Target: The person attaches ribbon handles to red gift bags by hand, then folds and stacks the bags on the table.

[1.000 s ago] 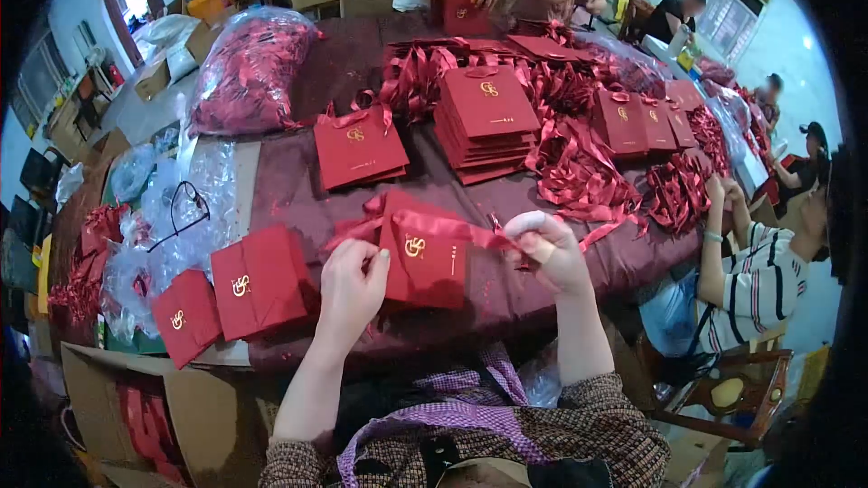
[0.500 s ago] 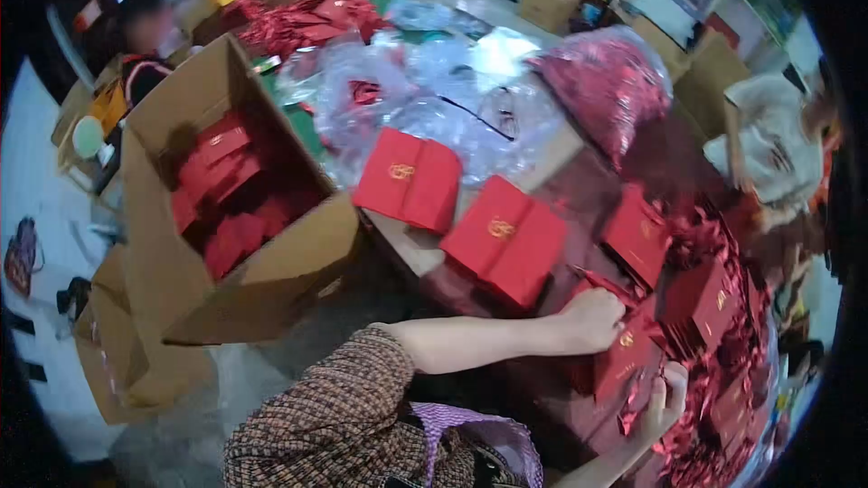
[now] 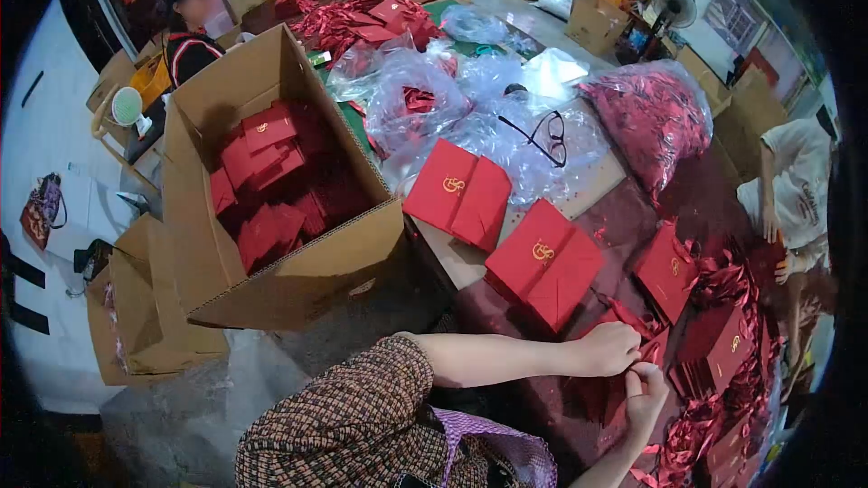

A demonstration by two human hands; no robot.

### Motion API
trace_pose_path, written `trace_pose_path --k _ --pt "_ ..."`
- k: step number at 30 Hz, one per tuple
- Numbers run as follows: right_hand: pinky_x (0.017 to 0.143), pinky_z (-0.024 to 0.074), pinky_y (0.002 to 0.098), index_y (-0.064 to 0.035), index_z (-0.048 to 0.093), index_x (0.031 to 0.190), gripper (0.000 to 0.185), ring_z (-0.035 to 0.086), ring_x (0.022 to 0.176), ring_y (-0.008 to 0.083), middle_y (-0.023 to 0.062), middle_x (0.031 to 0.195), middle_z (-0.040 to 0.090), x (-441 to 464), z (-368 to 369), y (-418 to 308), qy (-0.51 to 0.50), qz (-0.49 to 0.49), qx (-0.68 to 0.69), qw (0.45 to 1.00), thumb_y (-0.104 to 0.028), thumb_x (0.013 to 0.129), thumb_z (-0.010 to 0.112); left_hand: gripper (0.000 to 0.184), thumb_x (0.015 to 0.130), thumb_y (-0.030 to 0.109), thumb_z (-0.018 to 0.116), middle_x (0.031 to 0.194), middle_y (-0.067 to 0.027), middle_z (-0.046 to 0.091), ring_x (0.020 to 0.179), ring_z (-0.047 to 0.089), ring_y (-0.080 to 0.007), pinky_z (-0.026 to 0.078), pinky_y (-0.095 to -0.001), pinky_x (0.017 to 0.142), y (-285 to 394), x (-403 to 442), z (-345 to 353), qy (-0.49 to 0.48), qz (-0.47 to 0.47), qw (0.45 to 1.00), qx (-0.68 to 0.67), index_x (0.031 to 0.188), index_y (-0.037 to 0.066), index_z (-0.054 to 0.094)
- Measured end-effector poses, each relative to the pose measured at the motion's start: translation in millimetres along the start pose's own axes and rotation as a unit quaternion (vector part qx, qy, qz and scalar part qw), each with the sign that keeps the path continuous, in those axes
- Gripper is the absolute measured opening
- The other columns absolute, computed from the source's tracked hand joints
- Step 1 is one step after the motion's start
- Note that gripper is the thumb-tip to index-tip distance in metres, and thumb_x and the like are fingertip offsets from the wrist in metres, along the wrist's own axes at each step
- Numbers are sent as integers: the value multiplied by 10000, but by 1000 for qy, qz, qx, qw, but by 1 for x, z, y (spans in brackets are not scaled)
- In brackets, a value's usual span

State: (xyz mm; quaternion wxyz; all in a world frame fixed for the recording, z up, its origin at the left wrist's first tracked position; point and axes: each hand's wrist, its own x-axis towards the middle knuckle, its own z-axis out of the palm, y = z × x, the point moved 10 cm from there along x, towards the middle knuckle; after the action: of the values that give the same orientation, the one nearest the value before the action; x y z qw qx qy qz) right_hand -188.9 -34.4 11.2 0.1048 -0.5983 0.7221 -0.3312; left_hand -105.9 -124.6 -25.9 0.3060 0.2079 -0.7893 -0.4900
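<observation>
My left hand [image 3: 609,350] is closed, its curled fingers over a red paper bag [image 3: 617,400] near the table's front edge. Just below it my right hand [image 3: 646,392] pinches, thumb and fingers meeting close to the left fingertips. Whatever lies between the fingers is hidden or too small to name. Shiny red ribbon [image 3: 640,318] shows right behind the hands. To the right stand a stack of red bags [image 3: 716,354] with gold print and a heap of loose red ribbons [image 3: 729,282]. Two larger bundles of red bags, a near one [image 3: 546,264] and a far one [image 3: 459,192], lie beyond my left forearm.
A tall open cardboard box [image 3: 298,294] holding red bags stands at the left. Clear plastic wrap [image 3: 425,108], eyeglasses [image 3: 550,137] and a plastic sack of red material [image 3: 651,117] lie across the table. One person [image 3: 194,23] is at the far left, another [image 3: 796,181] at the right.
My hands have come together; the right one moved up to meet the left fingertips. The view has shifted, so the box and bags appear farther right.
</observation>
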Motion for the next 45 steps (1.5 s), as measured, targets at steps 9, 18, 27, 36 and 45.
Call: trace_pose_path --k 9,18,27,36,45 --pt "716 458 315 -6 605 901 93 582 768 227 102 836 622 -6 3 43 24 42 97 994 -8 810 622 199 784 172 618 818 -181 593 823 582 -353 447 -437 726 -1 -1 2 -43 -7 999 -29 800 -25 600" --pt "672 429 244 -6 602 882 83 530 728 114 32 806 590 -14 -1 25 64 20 25 997 32 808 606 106 706 75 620 797 -142 547 831 544 -321 427 -419 735 3 -4 9 -70 14 997 -15 725 15 534" --pt "663 432 283 -3 590 848 78 548 725 161 65 791 600 -15 -7 14 112 17 -9 994 41 787 609 100 709 62 610 791 -143 507 814 517 -327 409 -410 722 22 -7 -3 -3 84 996 -1 723 5 529" --pt "751 467 307 1 589 850 114 573 791 233 113 839 608 -9 -9 -2 119 -49 11 992 66 761 616 143 687 61 607 827 -151 544 824 546 -328 440 -406 717 17 -3 -3 -37 76 996 -31 823 15 602" --pt "712 448 348 -89 651 880 126 610 789 259 82 838 660 -10 -7 2 136 -35 34 990 -111 769 706 179 778 69 680 760 -48 661 727 594 -81 493 -251 664 1 -4 -23 -43 -57 997 0 926 -31 673"
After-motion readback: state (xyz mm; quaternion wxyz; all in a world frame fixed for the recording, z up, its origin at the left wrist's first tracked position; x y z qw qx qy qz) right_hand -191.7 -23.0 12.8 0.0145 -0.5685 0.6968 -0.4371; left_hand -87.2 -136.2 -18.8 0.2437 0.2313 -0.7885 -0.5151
